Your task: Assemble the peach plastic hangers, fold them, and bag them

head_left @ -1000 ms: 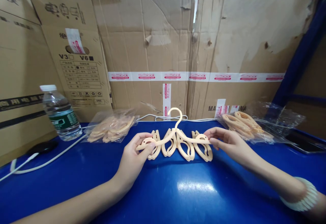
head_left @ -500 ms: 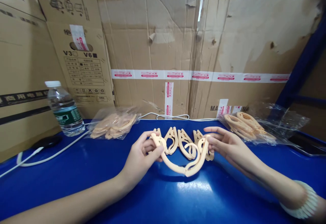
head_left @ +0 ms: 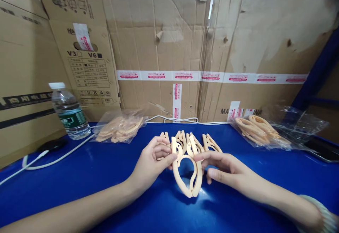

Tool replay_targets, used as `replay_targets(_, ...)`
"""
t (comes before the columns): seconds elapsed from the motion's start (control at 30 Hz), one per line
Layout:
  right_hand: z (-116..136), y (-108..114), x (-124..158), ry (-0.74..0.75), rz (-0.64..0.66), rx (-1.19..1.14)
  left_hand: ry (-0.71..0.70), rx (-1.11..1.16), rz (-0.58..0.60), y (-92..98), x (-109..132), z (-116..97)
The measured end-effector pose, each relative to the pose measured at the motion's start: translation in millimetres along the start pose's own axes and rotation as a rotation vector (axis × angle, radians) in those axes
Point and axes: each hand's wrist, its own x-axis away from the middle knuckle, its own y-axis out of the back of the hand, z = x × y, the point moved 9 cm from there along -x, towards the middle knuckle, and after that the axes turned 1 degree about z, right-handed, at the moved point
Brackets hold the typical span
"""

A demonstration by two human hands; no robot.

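Note:
A beige plastic folding hanger [head_left: 181, 184] is held up over the blue table, its two arms folded down into a narrow leaf shape with the hinge at the bottom. My left hand [head_left: 149, 159] pinches its left arm between thumb and fingers. Against the upper right arm rest the outstretched fingers of my right hand [head_left: 233, 171]; its thumb is apart from the hanger. Behind, several similar folded hangers [head_left: 212, 142] lie in a row, partly hidden by the held one and my hands.
Clear bags of hangers lie at left [head_left: 120, 129] and right [head_left: 261, 130]. A water bottle [head_left: 71, 114] stands at the left, near a black device [head_left: 53, 144] with a white cable [head_left: 57, 161]. A dark phone-like object [head_left: 321, 150] lies far right. Cardboard sheets [head_left: 159, 49] wall the back.
The hanger's two arms have swung closer together, from a wide curve to a narrow shape. My right hand has moved inward and lower, and its thumb has come away from the hanger.

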Motion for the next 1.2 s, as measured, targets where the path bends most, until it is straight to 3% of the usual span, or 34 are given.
replay_targets(0.3, 3.7, -4.7, 2.2, 0.020, 0.052, -0.058, -0.133, -0.149, 0.046, -2.2, 4.4, -10.1)
replay_targets(0.47, 7.3, -9.3, 2.9, 0.039, 0.080, -0.062, -0.083, -0.158, 0.149, -13.4, 6.5, -5.9)
replay_targets(0.7, 11.1, -2.3, 2.3, 0.074, 0.026, -0.070, -0.020, -0.115, 0.146, -11.5, 5.6, 2.1)
replay_targets(0.93, 10.7, 0.8, 5.6, 0.030, 0.018, 0.032, -0.027, -0.125, 0.206, -20.9, 8.5, -3.0)
replay_targets(1.2, 10.0, -1.7, 3.4, 0.040, 0.073, -0.069, -0.165, -0.226, 0.370, -34.4, 20.6, -17.4)
